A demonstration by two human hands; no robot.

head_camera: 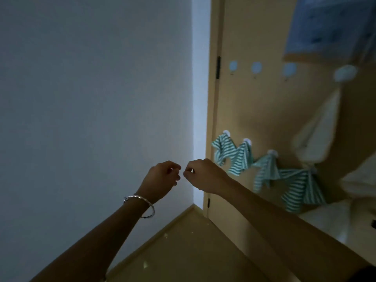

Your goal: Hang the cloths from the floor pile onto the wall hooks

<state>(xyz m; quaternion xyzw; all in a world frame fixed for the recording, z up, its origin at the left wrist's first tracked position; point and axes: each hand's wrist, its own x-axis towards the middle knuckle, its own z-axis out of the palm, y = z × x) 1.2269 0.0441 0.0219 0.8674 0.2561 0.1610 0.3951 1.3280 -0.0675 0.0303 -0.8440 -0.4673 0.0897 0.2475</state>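
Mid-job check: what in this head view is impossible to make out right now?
Floor pile: outside the head view's frame.
Anything in the grip of the left hand or right hand: head view, the hands' own curl and dim light hide it.
White cloth, head view: motion blur hides its shape and top.
Rightmost striped cloth, head view: blur hides its top.

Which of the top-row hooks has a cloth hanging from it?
The far-right top hook, with a pale cloth hanging below it; the other three top hooks to its left are bare.
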